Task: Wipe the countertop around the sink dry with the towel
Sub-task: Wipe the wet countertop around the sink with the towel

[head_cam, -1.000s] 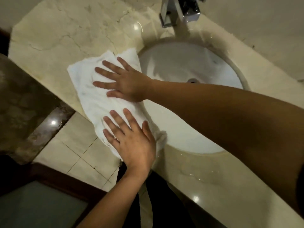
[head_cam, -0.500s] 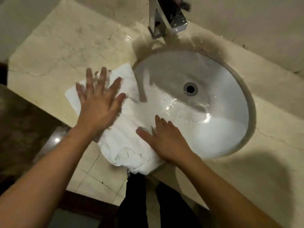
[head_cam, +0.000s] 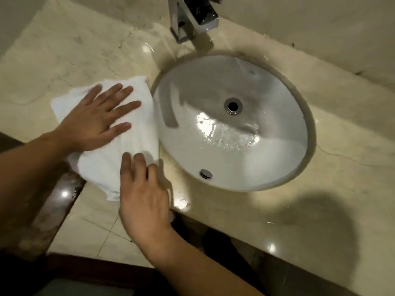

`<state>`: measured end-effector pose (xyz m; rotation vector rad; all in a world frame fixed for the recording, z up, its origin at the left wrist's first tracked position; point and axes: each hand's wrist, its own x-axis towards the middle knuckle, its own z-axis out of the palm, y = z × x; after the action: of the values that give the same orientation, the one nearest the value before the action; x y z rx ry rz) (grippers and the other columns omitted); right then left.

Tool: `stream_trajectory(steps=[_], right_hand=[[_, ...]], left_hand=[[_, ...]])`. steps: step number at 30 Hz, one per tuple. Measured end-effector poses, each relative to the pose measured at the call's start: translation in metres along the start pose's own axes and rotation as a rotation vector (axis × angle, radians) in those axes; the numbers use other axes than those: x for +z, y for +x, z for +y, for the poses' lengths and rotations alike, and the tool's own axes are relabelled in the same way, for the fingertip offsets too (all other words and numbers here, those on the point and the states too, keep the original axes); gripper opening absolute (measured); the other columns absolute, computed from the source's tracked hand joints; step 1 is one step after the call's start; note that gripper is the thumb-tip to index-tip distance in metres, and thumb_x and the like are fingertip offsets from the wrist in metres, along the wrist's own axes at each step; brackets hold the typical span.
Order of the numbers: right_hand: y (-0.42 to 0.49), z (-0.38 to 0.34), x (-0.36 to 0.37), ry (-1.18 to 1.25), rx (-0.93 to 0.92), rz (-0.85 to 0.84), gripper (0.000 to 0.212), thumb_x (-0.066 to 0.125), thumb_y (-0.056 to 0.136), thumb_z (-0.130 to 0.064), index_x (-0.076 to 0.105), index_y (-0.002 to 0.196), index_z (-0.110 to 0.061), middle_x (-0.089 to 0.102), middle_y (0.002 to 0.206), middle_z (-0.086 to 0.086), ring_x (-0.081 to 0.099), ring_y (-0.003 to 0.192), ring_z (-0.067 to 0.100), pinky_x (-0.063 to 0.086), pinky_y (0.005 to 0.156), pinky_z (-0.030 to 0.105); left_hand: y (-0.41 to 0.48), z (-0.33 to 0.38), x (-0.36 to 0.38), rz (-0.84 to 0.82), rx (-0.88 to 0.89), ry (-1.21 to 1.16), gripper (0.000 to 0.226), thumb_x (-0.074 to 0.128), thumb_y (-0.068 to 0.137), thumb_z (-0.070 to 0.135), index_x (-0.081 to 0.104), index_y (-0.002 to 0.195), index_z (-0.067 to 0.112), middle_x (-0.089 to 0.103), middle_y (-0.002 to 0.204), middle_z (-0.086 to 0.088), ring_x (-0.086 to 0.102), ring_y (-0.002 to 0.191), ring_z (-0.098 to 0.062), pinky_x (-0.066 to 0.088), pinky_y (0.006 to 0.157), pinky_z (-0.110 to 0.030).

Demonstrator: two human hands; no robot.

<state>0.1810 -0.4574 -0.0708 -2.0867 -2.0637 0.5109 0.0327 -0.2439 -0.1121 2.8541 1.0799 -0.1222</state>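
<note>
A white towel (head_cam: 139,135) lies on the beige marble countertop (head_cam: 70,60) just left of the oval white sink (head_cam: 277,103). Its lower corner hangs over the counter's front edge. My left hand (head_cam: 94,122) lies flat on the towel's upper part with straight, spread fingers. My right hand (head_cam: 143,189) presses flat on the towel's lower right part beside the sink rim, fingers straight. Water glistens in the basin, and a wet shine shows on the counter's front edge.
A square chrome faucet (head_cam: 192,18) stands behind the sink at the top. The wall runs along the back right. Below the front edge are a tiled floor (head_cam: 89,229), a dark stone ledge (head_cam: 53,210) at the left and my dark trouser legs.
The towel now lies flatter and closer along the sink's left rim. My left hand has turned its fingers toward the sink. My right hand has moved left off the basin edge onto the towel.
</note>
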Motion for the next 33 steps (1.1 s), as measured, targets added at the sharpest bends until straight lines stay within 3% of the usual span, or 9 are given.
stream_trajectory(steps=[1, 3, 5, 8, 16, 23, 27, 31, 33], right_hand=[[0.001, -0.006, 0.007, -0.014, 0.025, -0.011, 0.069, 0.047, 0.093, -0.028, 0.035, 0.158, -0.011, 0.037, 0.160, 0.012, 0.048, 0.131, 0.030, 0.045, 0.101, 0.037], [0.005, -0.014, 0.018, -0.034, 0.047, -0.055, 0.073, 0.044, 0.102, -0.038, 0.017, 0.164, -0.011, 0.007, 0.173, 0.015, 0.009, 0.157, 0.036, 0.014, 0.124, 0.052], [0.008, -0.017, 0.031, -0.042, 0.016, -0.089, 0.071, 0.034, 0.108, -0.043, 0.002, 0.166, -0.017, -0.008, 0.173, 0.016, -0.014, 0.159, 0.035, -0.003, 0.127, 0.059], [0.006, -0.013, 0.046, -0.122, -0.025, -0.089, 0.062, 0.030, 0.111, -0.038, 0.009, 0.166, -0.020, 0.001, 0.173, 0.018, 0.001, 0.160, 0.035, 0.009, 0.127, 0.055], [-0.028, 0.010, 0.049, -0.126, -0.050, -0.027, 0.059, 0.023, 0.101, -0.015, 0.042, 0.156, -0.014, 0.027, 0.167, 0.019, 0.025, 0.156, 0.033, 0.024, 0.126, 0.045], [-0.095, 0.101, 0.022, -0.173, -0.185, -0.105, 0.063, 0.012, 0.101, -0.020, 0.026, 0.162, -0.013, 0.005, 0.171, 0.019, 0.005, 0.160, 0.032, 0.010, 0.129, 0.048], [-0.133, 0.150, 0.009, -0.166, -0.188, -0.061, 0.059, 0.043, 0.101, -0.026, 0.037, 0.159, -0.015, 0.015, 0.171, 0.016, 0.014, 0.160, 0.029, 0.019, 0.128, 0.048], [-0.156, 0.166, 0.005, -0.148, -0.133, -0.056, 0.065, 0.049, 0.100, -0.026, 0.031, 0.161, -0.014, 0.008, 0.172, 0.016, 0.007, 0.160, 0.030, 0.015, 0.129, 0.048], [-0.168, 0.171, 0.007, -0.160, -0.107, -0.046, 0.066, 0.044, 0.099, -0.023, 0.028, 0.162, -0.015, 0.004, 0.172, 0.015, 0.004, 0.161, 0.029, 0.012, 0.129, 0.047]], left_hand=[[0.000, -0.008, -0.001, -0.009, 0.026, 0.010, 0.064, 0.027, 0.106, 0.054, 0.021, 0.165, 0.031, 0.009, 0.176, -0.001, 0.011, 0.162, -0.026, 0.013, 0.127, -0.060], [0.001, -0.017, -0.002, -0.017, 0.059, 0.036, 0.066, 0.028, 0.105, 0.054, 0.021, 0.166, 0.029, 0.010, 0.176, -0.002, 0.011, 0.162, -0.028, 0.012, 0.127, -0.061], [0.002, -0.020, -0.004, -0.021, 0.079, 0.056, 0.067, 0.027, 0.104, 0.054, 0.021, 0.166, 0.028, 0.009, 0.176, -0.003, 0.010, 0.162, -0.029, 0.007, 0.126, -0.063], [0.002, -0.016, -0.005, -0.014, 0.083, 0.075, 0.068, 0.026, 0.104, 0.056, 0.019, 0.166, 0.030, 0.008, 0.176, -0.002, 0.008, 0.162, -0.029, -0.001, 0.124, -0.068], [-0.010, 0.024, -0.003, -0.001, 0.028, 0.082, 0.066, 0.021, 0.105, 0.058, 0.018, 0.166, 0.032, 0.009, 0.176, -0.001, 0.012, 0.161, -0.029, 0.009, 0.122, -0.070], [-0.028, 0.120, 0.009, 0.014, -0.087, 0.021, 0.068, 0.022, 0.104, 0.061, 0.021, 0.165, 0.033, 0.008, 0.176, 0.000, 0.007, 0.162, -0.027, 0.005, 0.119, -0.074], [-0.034, 0.183, 0.017, -0.001, -0.170, -0.012, 0.068, 0.020, 0.103, 0.063, 0.019, 0.165, 0.034, 0.007, 0.176, 0.001, 0.001, 0.162, -0.026, 0.002, 0.119, -0.076], [-0.031, 0.215, 0.020, -0.027, -0.194, -0.023, 0.070, 0.014, 0.103, 0.066, 0.016, 0.166, 0.033, 0.005, 0.176, 0.002, -0.002, 0.162, -0.024, 0.002, 0.120, -0.076], [-0.028, 0.228, 0.020, -0.027, -0.177, -0.025, 0.071, 0.015, 0.104, 0.065, 0.016, 0.166, 0.032, 0.005, 0.176, 0.002, -0.001, 0.162, -0.024, 0.003, 0.119, -0.077]])
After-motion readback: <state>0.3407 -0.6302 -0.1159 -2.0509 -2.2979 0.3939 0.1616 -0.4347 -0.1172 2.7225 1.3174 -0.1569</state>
